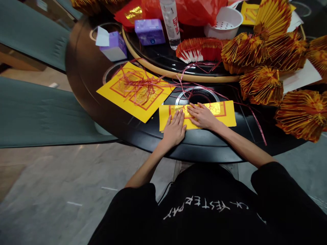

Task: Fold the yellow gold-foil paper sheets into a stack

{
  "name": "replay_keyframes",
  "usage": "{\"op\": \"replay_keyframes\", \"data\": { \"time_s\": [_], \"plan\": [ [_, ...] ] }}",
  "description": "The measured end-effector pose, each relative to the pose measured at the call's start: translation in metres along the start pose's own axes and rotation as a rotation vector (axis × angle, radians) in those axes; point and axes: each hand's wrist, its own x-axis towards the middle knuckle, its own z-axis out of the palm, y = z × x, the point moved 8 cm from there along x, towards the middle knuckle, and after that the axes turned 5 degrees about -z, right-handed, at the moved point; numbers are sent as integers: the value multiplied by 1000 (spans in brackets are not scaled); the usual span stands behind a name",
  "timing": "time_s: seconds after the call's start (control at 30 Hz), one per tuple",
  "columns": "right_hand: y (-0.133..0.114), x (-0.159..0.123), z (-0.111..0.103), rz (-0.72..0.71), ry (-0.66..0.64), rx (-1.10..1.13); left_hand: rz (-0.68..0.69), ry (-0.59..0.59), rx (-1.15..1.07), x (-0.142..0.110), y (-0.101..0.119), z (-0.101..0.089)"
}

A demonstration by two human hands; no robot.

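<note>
Flatly, the left hand (174, 130) and right hand (201, 115) lie open, fingers together, pressing yellow paper (228, 117) near the edge of the table (194, 151).

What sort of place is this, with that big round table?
Probably a restaurant dining room or banquet room: a round black table carries a rimmed turntable, padded grey-green chairs stand beside it, and the floor is pale and polished.

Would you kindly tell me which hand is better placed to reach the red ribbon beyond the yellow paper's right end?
Probably the right hand: it lies on the yellow paper, closer to the red ribbon, while the left hand sits farther away.
</note>
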Motion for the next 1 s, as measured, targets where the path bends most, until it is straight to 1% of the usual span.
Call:
{"op": "replay_keyframes", "data": {
  "time_s": [0.33, 0.47, 0.7, 1.0],
  "plan": [
    [-1, -1, 5, -3, -61, -23, 27, 65, -9, -1, 1, 1],
    [0, -2, 6, 14, -75, 0, 23, 68, -3, -1, 1, 2],
    [5, -4, 8, 15, -53, 45, 34, 80, -11, -2, 1, 1],
    [4, -4, 9, 21, -54, 50, 13, 51, -12, -1, 3, 1]
  ]
}}
